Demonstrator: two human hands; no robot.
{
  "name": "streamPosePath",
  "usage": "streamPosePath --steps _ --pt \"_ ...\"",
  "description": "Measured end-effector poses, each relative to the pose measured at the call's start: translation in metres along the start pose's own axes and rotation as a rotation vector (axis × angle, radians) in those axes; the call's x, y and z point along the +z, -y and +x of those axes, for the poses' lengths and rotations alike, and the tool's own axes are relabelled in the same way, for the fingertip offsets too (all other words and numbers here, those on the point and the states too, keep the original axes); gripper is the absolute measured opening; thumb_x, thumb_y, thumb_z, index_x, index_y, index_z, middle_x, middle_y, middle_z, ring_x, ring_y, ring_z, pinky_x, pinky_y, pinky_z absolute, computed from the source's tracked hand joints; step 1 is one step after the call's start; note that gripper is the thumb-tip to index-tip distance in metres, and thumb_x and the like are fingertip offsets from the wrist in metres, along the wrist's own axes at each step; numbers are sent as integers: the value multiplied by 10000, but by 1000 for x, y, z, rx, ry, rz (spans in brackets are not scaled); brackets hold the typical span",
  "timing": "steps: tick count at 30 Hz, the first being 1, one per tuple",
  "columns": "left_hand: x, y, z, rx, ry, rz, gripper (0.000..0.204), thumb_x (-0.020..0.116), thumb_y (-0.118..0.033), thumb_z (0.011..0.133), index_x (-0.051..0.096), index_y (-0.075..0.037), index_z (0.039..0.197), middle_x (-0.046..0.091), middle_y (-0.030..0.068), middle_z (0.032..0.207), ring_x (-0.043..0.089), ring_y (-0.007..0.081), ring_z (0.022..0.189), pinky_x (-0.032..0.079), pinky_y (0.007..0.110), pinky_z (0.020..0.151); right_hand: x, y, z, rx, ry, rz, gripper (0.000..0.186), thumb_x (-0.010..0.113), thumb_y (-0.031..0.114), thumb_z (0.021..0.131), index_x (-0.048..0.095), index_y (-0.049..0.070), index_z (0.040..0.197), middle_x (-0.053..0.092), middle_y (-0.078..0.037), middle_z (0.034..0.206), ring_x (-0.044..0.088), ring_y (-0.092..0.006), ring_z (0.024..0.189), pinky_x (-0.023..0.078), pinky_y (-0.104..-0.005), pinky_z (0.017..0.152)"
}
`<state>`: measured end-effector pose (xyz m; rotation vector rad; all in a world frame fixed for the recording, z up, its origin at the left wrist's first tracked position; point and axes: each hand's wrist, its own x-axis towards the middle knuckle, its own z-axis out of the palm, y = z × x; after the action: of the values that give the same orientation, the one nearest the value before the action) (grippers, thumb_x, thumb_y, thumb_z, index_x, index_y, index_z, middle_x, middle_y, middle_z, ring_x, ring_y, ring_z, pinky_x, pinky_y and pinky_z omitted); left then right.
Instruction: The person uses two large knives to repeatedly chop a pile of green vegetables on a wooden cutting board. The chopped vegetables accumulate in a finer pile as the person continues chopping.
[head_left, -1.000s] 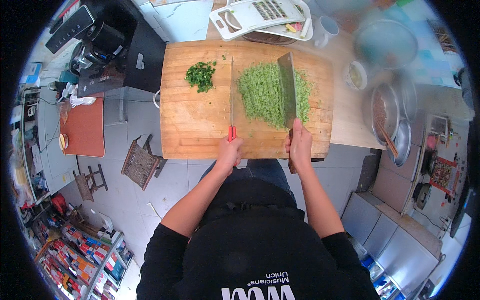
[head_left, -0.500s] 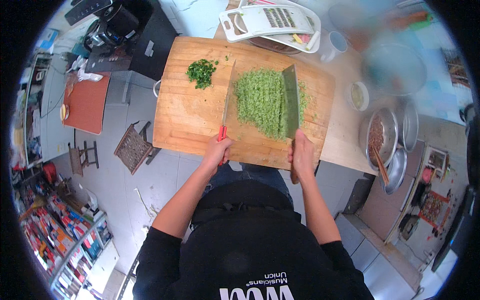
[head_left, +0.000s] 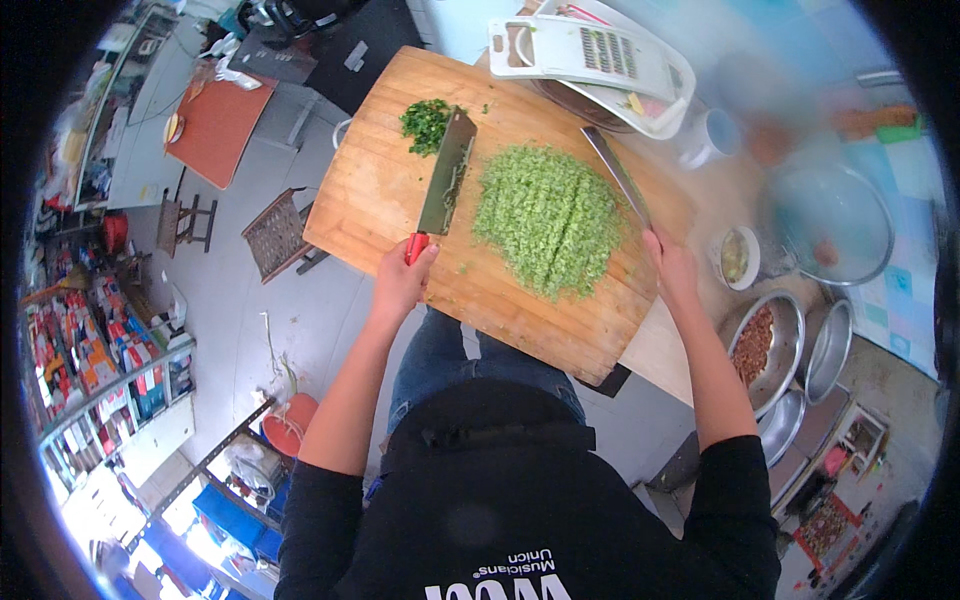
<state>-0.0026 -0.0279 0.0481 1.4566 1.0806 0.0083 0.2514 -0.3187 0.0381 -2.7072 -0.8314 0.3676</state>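
Note:
My left hand (head_left: 400, 282) is closed round the red handle of a cleaver (head_left: 447, 180). Its broad blade is tilted so the flat side shows, with green bits stuck on it, left of the chopped pile. In my right hand (head_left: 672, 268) is a second cleaver (head_left: 617, 178), seen nearly edge-on along the pile's right side; my fingers hide its handle. Between the blades lies a mound of finely chopped pale green vegetable (head_left: 545, 220) with line-like grooves across it. Dark green chopped herbs (head_left: 425, 122) sit on the far left of the wooden cutting board (head_left: 365, 200).
Behind the board stands a white grater (head_left: 575, 52) on a white tray. To the right are a white cup (head_left: 712, 138), a small bowl (head_left: 738, 258), a glass bowl (head_left: 868, 235) and a metal bowl (head_left: 790, 345) with brownish minced food (head_left: 753, 347). A low stool (head_left: 277, 236) stands left.
The right cleaver has moved off the pile to its right side and turned edge-on. The left cleaver has tilted to show its flat side. The whole view has rotated.

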Motion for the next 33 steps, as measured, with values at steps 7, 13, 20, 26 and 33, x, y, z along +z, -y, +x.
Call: streamPosePath --steps 7,13,20,26,33 --pt "8 7 0 46 -23 1 252 585 -245 864 471 -58 739 424 -5 505 401 75 383 319 237 347 14 46 48 -335 171 17 489 409 486 891 544 114 1179 622 -196 739 610 -356 691 480 -431 631" --pt "5 7 2 32 -24 23 260 591 -251 857 484 -50 732 428 -5 493 407 78 385 320 243 358 -24 48 25 -552 364 20 496 402 499 887 534 131 1192 626 -170 769 603 -351 683 478 -428 624" --pt "7 7 4 55 -58 71 231 591 -263 860 510 -56 797 429 -4 497 396 78 371 316 240 336 -29 8 -23 -338 46 130 414 482 407 885 541 134 1190 645 -146 887 616 -350 738 494 -407 659" --pt "9 8 2 84 -67 136 226 621 -242 833 572 -22 836 455 -7 528 432 74 448 356 254 423 -17 -13 -34 49 130 25 398 472 393 895 566 113 1162 637 -169 884 619 -358 754 486 -409 658" --pt "7 6 3 144 -30 129 223 587 -250 860 509 -64 766 417 -18 508 386 66 394 305 233 351 0 52 -63 -98 145 304 409 464 419 892 588 121 1143 639 -178 872 626 -341 748 496 -403 661"
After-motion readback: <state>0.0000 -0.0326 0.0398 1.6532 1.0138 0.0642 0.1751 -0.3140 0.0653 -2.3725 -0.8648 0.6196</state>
